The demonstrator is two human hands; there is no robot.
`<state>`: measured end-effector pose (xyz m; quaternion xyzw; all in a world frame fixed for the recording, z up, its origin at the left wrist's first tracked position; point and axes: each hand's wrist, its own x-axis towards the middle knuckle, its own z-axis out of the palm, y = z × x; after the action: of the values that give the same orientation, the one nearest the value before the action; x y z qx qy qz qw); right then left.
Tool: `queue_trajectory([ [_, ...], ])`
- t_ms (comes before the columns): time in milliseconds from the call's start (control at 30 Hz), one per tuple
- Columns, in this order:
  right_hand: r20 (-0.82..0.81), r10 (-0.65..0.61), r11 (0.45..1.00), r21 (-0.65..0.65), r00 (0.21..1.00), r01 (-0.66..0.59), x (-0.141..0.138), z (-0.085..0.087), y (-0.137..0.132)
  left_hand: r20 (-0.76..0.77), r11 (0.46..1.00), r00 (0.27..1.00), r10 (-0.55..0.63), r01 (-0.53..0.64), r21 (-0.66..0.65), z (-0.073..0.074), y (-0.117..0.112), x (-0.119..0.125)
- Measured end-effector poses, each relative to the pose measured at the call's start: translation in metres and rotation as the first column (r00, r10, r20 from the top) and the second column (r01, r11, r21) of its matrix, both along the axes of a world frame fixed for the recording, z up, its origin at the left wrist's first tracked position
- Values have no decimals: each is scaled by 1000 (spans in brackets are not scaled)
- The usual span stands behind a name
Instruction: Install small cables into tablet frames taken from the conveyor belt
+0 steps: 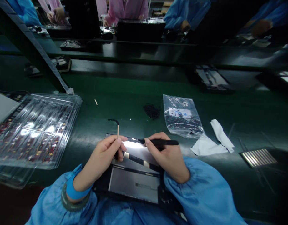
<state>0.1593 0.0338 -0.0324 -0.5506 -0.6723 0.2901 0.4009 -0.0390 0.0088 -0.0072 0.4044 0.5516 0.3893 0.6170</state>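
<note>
A flat open device (134, 182) with a grey metal panel lies on the green table right in front of me. My left hand (103, 156) is closed in a pinch on a thin flex cable (117, 128) that stands up from the device's far edge and curls black at its top. My right hand (167, 154) is closed on black tweezers (160, 142), whose tip points left onto the device's brightly lit top edge. A black-and-tan ribbon (139, 161) crosses the device between my hands.
A stack of clear plastic trays (38, 128) holding small parts sits at the left. A small pile of black screws (152, 111), a plastic bag of screws (182, 117) and white paper scraps (213, 140) lie beyond my hands. Other people in blue and pink sleeves work across the conveyor (144, 67).
</note>
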Motion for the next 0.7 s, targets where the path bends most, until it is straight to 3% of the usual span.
queue_trajectory([
  [67,40,-7,997,80,999,4,2,1,-1,-28,1000,999,-22,22,-13,2,0,1],
  [200,-194,49,986,168,980,-16,10,8,-3,-88,996,992,-85,83,-28,6,0,4],
  [267,-214,126,968,240,969,-73,10,14,-5,-103,990,985,-137,134,-30,8,-1,6],
  [400,203,244,856,415,948,-309,-3,24,-13,-175,967,955,-238,249,48,12,-2,12],
  [467,393,202,776,495,897,-391,-12,24,-16,-234,947,936,-261,296,127,12,-4,16],
  [567,531,83,690,581,844,-433,-22,20,-19,-349,918,912,-214,310,247,9,-8,21],
  [633,555,56,675,591,830,-441,-22,19,-19,-391,910,902,-181,305,282,8,-9,22],
  [700,516,46,735,563,856,-378,-18,20,-17,-333,938,923,-194,274,211,9,-9,21],
])
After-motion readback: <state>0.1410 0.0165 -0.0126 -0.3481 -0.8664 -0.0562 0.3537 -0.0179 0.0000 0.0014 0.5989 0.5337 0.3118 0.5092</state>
